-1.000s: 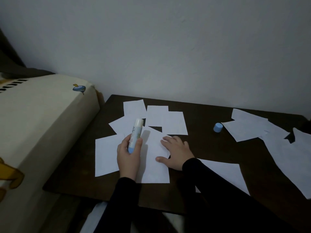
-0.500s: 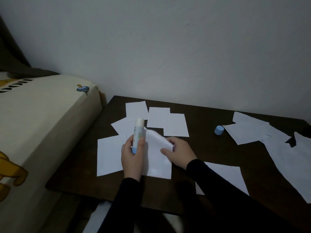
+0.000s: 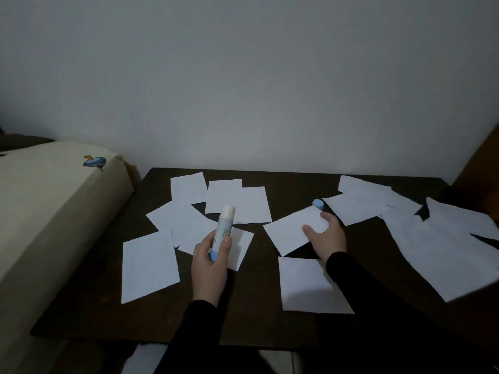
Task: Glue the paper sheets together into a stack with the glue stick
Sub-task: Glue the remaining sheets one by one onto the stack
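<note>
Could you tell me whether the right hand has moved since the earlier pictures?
Yes. The right hand, holding a paper sheet, has gone rightward across the table: it was beside the glue stick and is now next to the blue cap.

Single head-worn view, looking forward and down from close above the table's [image 3: 270, 327] near edge toward the wall [image 3: 243, 76] behind it.
</note>
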Motion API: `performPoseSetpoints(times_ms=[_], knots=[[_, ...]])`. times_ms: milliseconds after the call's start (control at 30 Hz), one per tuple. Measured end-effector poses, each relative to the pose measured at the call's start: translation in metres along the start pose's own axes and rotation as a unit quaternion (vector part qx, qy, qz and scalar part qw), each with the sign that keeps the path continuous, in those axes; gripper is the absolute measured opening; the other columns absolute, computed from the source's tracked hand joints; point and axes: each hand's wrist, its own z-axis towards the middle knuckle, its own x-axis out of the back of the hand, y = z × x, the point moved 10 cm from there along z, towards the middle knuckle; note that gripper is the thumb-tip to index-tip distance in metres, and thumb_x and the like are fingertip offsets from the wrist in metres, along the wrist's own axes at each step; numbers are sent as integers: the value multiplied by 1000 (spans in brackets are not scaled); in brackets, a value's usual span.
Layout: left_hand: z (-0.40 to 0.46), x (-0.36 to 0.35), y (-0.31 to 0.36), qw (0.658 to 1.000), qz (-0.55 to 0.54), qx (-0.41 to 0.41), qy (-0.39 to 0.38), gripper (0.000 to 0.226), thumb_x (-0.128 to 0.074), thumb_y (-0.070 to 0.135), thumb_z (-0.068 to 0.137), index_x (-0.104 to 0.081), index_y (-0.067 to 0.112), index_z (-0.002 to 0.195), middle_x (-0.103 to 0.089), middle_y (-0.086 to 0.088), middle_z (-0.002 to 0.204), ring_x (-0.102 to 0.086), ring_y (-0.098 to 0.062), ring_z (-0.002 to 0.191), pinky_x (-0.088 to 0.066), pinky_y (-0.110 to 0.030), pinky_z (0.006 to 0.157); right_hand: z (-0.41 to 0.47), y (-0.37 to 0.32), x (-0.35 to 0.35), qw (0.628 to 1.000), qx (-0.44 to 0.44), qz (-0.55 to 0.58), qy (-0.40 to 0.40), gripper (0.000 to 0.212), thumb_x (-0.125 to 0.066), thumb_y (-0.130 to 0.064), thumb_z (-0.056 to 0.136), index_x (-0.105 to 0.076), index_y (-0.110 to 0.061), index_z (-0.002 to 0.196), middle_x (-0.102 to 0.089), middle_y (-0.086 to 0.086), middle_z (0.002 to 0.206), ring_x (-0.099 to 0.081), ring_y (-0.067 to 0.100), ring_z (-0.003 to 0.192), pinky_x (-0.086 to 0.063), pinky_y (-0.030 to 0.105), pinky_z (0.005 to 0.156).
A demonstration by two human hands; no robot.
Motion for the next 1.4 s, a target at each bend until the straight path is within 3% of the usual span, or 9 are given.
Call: performPoseSetpoints(times_ms=[67,167,367,567,700,833,1000,1233,1400], knots=[[-6,-12,2,999,5,-10,-30,42,-57,44,91,-49,29,130,-45,12,114,-48,-9,105,-48,-25,86,5,10,3,991,7,-130,-14,59,-61,-42,90,-40,-23,142,-41,5,145,-39,25,133,-37,45,108],[-14,-27,5,997,22,-32,-73,38,-58,40,91,-48,30,126,-46,13,115,-48,-7,105,-45,-20,83,9,15,3,925,59,-371,-61,56,-39,-53,94,-39,-26,144,-40,5,142,-38,23,129,-33,43,106],[-20,-39,6,993,45,-54,-93,37,-58,38,91,-49,30,126,-47,13,115,-49,-4,100,-42,-14,76,17,15,35,874,84,-478,-1,47,-46,-47,93,-50,-23,133,-47,5,130,-41,22,121,-33,41,100],[-27,-52,7,991,64,-60,-98,32,-56,41,92,-47,34,121,-47,14,115,-49,-7,103,-48,-24,86,15,24,43,878,50,-472,54,53,-45,-62,89,-58,-23,122,-53,4,117,-45,21,113,-31,44,98],[-37,-73,16,983,101,-75,-132,29,-41,51,94,-42,36,118,-52,15,108,-53,-3,96,-45,-18,78,9,18,34,878,119,-462,50,54,-37,-62,92,-59,-25,125,-59,0,112,-48,18,107,-29,43,96],[-41,-100,16,962,153,-139,-181,38,-31,66,93,-49,39,113,-59,18,106,-55,-2,101,-51,-30,87,13,22,38,890,175,-421,21,43,-36,-52,95,-57,-32,128,-60,-6,111,-48,14,106,-28,41,96],[-52,-119,13,932,236,-167,-220,50,-28,64,92,-49,31,123,-54,9,115,-48,-10,107,-48,-38,92,18,32,42,877,237,-412,-68,40,-43,-47,95,-49,-38,134,-43,-10,132,-32,11,125,-21,36,103],[-51,-114,11,942,209,-158,-208,41,-28,67,89,-45,40,115,-57,15,103,-54,-7,100,-50,-27,83,9,35,38,870,269,-396,-117,57,-53,-52,86,-46,-32,139,-30,-15,150,-14,10,142,-11,42,113],[-47,-117,12,948,209,-130,-204,46,-34,65,88,-45,36,122,-55,12,111,-53,-7,103,-51,-29,87,10,36,37,884,258,-367,-132,51,-46,-54,91,-47,-31,137,-28,-15,154,-9,8,145,-6,47,115]])
